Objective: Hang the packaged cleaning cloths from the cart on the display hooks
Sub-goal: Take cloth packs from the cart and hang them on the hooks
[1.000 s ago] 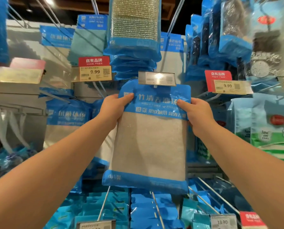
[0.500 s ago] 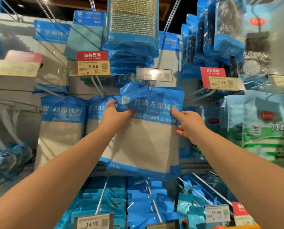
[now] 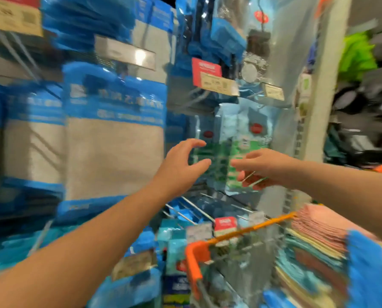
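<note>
The grey cloth pack with the blue header hangs on the display at the left, under a grey price holder. My left hand is off it, to its right, fingers spread and empty. My right hand hovers beside the left one, fingers loosely apart, holding nothing. Both hands are in front of green and pale blue packs. The orange-rimmed cart is at the lower right, with stacked pink, yellow and teal cloth packs in it. The whole view is motion-blurred.
More grey cloth packs hang at the far left. Bare metal hooks with price tags stick out below the hands. A white shelf upright stands on the right, with dark goods and something lime green beyond it.
Both hands have let go of the grey cloth pack, which now hangs on the display. The hands moved right and down, and the view swung right so the cart shows.
</note>
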